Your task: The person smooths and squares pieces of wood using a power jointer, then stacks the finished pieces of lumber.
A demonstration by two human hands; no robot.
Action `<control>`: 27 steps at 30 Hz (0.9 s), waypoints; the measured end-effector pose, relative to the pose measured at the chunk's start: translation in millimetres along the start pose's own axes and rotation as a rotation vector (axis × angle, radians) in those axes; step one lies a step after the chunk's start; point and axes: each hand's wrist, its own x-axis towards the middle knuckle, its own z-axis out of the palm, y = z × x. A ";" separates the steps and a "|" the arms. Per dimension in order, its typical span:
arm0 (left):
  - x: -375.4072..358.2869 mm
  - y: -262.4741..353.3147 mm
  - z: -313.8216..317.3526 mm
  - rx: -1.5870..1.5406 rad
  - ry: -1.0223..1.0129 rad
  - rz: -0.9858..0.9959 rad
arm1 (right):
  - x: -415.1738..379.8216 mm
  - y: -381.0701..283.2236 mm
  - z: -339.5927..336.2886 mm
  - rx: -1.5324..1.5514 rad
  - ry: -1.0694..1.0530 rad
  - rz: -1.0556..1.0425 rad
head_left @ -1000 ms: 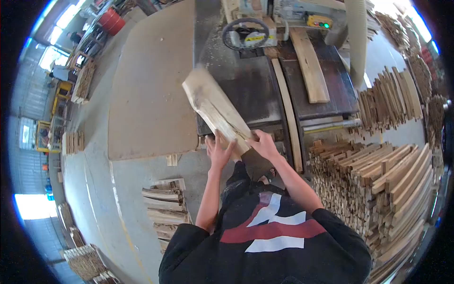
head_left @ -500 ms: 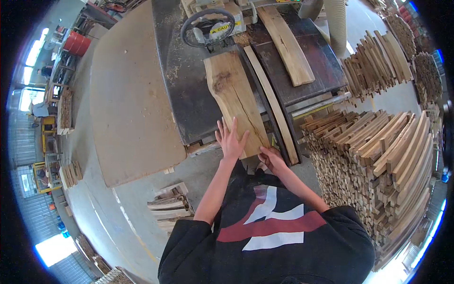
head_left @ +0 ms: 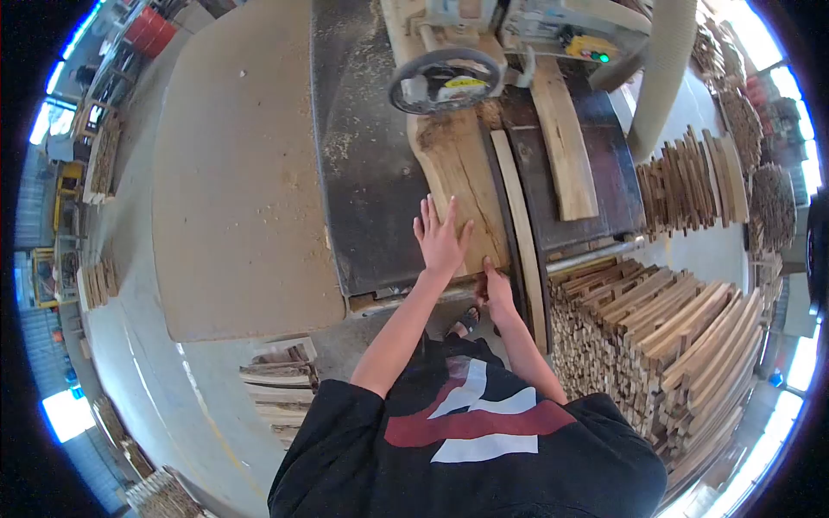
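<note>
A rough wooden slab point(head_left: 458, 177) lies flat on the dark saw table point(head_left: 367, 198), its far end under the black handwheel point(head_left: 445, 79) of the machine. My left hand point(head_left: 441, 237) rests flat on the slab's near part with fingers spread. Fingers curled, my right hand point(head_left: 496, 289) grips the slab's near end at the table's front edge. A long narrow strip point(head_left: 516, 216) runs beside the slab on the right.
A curved plank point(head_left: 566, 142) lies on the right side of the table. A large pile of cut wood strips point(head_left: 682, 337) stands at the right. A big brown board point(head_left: 242, 164) spreads at the left, offcuts point(head_left: 276, 384) on the floor below it. A dust hose point(head_left: 665, 69) hangs at the upper right.
The slab went from being held tilted in the air to lying flat on the table, then slid forward until its far end reached under the handwheel. Both hands followed it.
</note>
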 end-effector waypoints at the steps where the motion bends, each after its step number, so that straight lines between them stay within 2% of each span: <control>1: 12.4 -4.0 0.9 -0.005 0.004 -0.011 | 5.3 -11.7 8.1 -0.031 0.053 0.022; 3: 37.9 -11.1 4.2 -0.012 0.023 0.012 | 21.6 -32.8 28.1 -0.036 0.127 0.040; 5: 72.5 -13.1 3.8 -0.003 0.099 0.006 | 44.3 -57.1 40.8 0.135 0.025 0.076; 6: 89.8 -16.2 3.6 -0.001 0.123 0.027 | 53.5 -71.1 51.9 0.091 0.094 0.075; 7: 102.9 -21.7 -0.1 0.011 0.154 0.031 | 59.6 -77.3 60.8 0.044 0.068 0.075; 9: 129.1 -26.6 -11.5 -0.121 0.121 0.022 | 70.2 -88.5 81.9 0.005 0.309 -0.044; 10: 143.0 -28.6 -41.2 -0.209 -0.023 -0.014 | 81.3 -98.1 82.7 0.132 0.184 -0.053; 11: 147.9 -45.1 -10.9 -0.131 0.251 0.089 | 91.6 -106.1 73.7 0.245 0.058 -0.022; 12: 154.7 -57.3 -14.5 -0.339 0.097 0.020 | 97.8 -120.0 74.2 0.282 -0.014 0.010; 13: 153.6 -72.0 -18.9 -0.474 0.033 0.024 | 104.7 -137.3 76.5 0.246 -0.044 0.059; 15: 143.5 -106.4 -45.8 -0.485 -0.170 0.147 | 136.6 -158.4 65.5 0.213 -0.231 0.063; 16: 123.7 -130.2 -55.5 -0.466 -0.104 0.066 | 158.7 -167.6 64.8 0.199 -0.218 0.046; 18: 87.8 -170.6 -46.8 -0.098 0.117 0.375 | 180.1 -193.1 76.4 0.162 -0.241 0.028; 20: 24.5 -202.3 -74.7 -0.087 0.294 0.375 | 193.0 -217.4 97.6 0.145 -0.193 0.020; 22: -59.8 -219.5 -103.4 -0.076 0.393 0.209 | 207.2 -226.4 114.7 0.101 -0.151 -0.034; 24: -155.0 -222.4 -140.2 -0.149 0.469 -0.055 | 220.6 -232.8 137.2 0.069 -0.119 -0.114; 25: -207.5 -223.9 -139.6 -0.098 0.633 -0.225 | 235.7 -233.7 139.7 0.033 -0.148 -0.161; 27: -316.8 -213.2 -160.5 -0.052 0.706 -0.700 | 265.6 -231.5 143.9 -0.066 -0.218 -0.342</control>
